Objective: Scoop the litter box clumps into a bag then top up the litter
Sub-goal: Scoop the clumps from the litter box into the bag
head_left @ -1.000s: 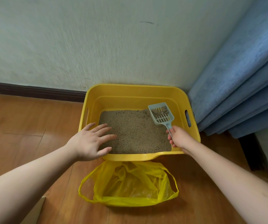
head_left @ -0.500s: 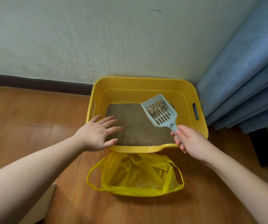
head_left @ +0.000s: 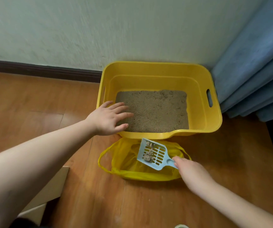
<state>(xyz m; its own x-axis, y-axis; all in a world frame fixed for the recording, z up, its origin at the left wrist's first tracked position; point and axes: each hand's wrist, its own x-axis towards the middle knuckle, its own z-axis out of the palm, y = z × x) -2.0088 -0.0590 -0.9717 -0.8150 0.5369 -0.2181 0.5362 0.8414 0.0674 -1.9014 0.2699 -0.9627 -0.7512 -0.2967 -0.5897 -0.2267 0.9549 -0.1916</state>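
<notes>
Right hand (head_left: pixel 192 170) holds scoop (head_left: pixel 153 154) — over bag (head_left: pixel 125 163)

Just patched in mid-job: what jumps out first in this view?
The bright yellow litter box stands against the wall, part-filled with sandy litter, and the left hand rests spread on its near left rim. In front of it on the wood floor lies an open yellow bag. Over the bag the right hand holds a pale blue slotted scoop with a few clumps on it, not yet tipped in.
</notes>
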